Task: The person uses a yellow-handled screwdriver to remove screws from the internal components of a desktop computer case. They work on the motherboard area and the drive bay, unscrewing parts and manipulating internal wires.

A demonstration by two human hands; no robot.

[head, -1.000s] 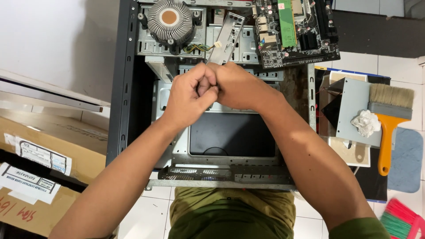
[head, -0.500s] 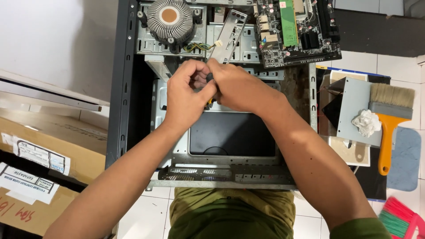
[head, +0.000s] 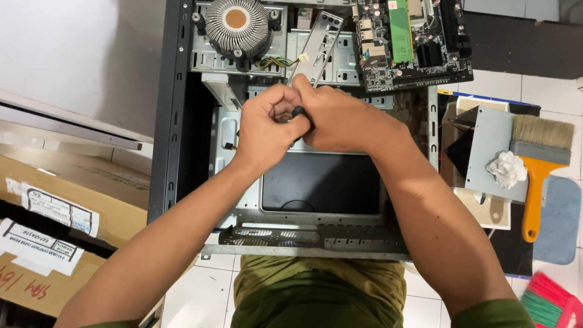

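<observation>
An open computer case (head: 176, 152) lies flat on the floor below me. My left hand (head: 264, 130) and my right hand (head: 343, 121) meet over its middle, both curled around a small black-handled tool (head: 298, 112) whose tip is hidden by the fingers. Just beyond my hands a silver port plate (head: 316, 54) leans at an angle. A round finned cooler fan (head: 237, 24) sits at the case's far left, and a green-and-black motherboard (head: 413, 42) rests at the far right. A dark rectangular panel (head: 322, 182) lies under my forearms.
To the right lie a grey metal plate (head: 492, 140) with a crumpled white tissue (head: 507, 169) and an orange-handled paintbrush (head: 537, 176). Cardboard boxes (head: 67, 200) stand at the left. A pink broom head (head: 552, 300) shows at the bottom right.
My hands have loosened from a tight clasp and shifted slightly, and the black tool handle now shows between the fingers. The case and parts have not moved.
</observation>
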